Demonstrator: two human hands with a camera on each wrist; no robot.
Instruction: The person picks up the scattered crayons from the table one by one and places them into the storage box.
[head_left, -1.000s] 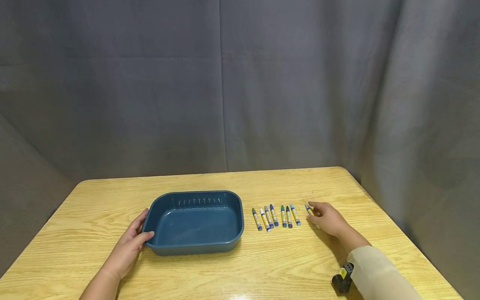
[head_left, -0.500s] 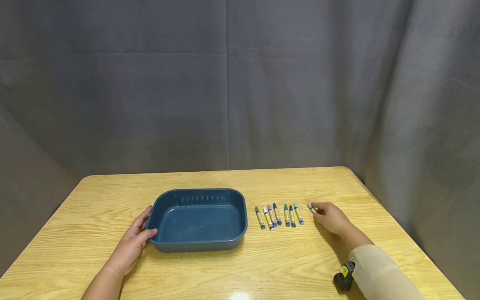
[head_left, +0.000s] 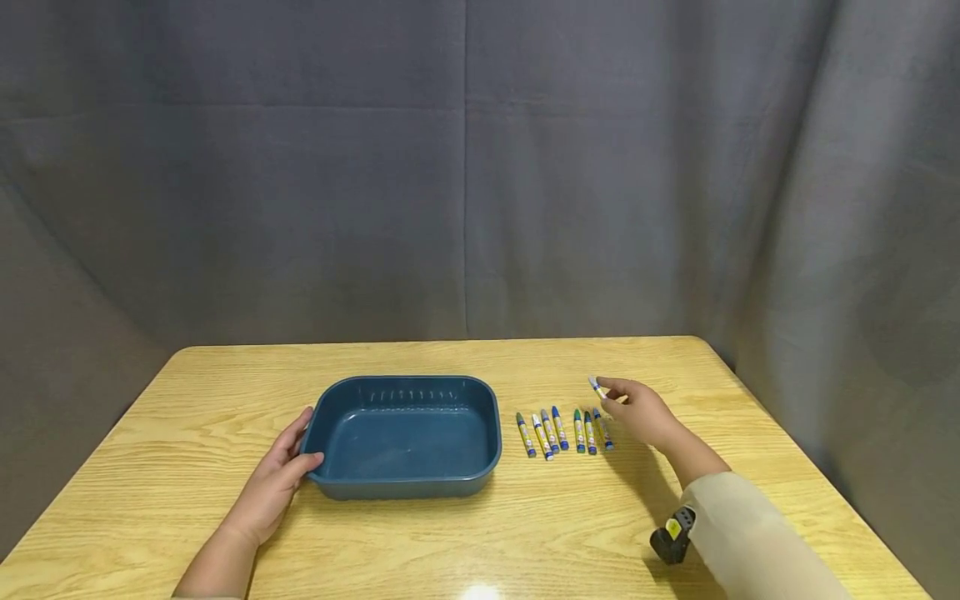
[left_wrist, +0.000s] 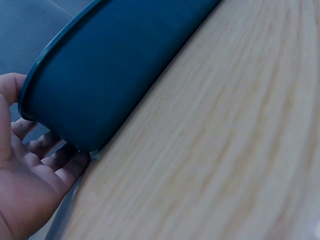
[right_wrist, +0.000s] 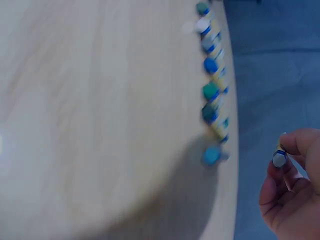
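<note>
A dark blue plastic basin (head_left: 405, 450) sits on the wooden table at left of centre. My left hand (head_left: 272, 482) grips its left end, thumb over the rim and fingers along the outer wall; the left wrist view shows these fingers (left_wrist: 75, 167) against the basin's side (left_wrist: 100, 80). Between thumb and fingers, my right hand (head_left: 639, 410) pinches a pale grey-tipped crayon (head_left: 597, 387), raised above the table. In the right wrist view the crayon's flat grey end (right_wrist: 279, 159) faces the camera. Several crayons with yellow wrappers, including a green one (head_left: 526, 435), lie in a row between basin and right hand.
The wooden table (head_left: 420, 546) reaches back to a grey curtain (head_left: 465, 208). A small black device (head_left: 672, 536) with a yellow mark is at the right sleeve. The light blue crayon (head_left: 603, 428) ends the row, closest to the right hand.
My right hand has lifted the grey-tipped crayon off the table and moved it up and left, above the row's right end. The left hand stays on the basin; the head view has shifted slightly.
</note>
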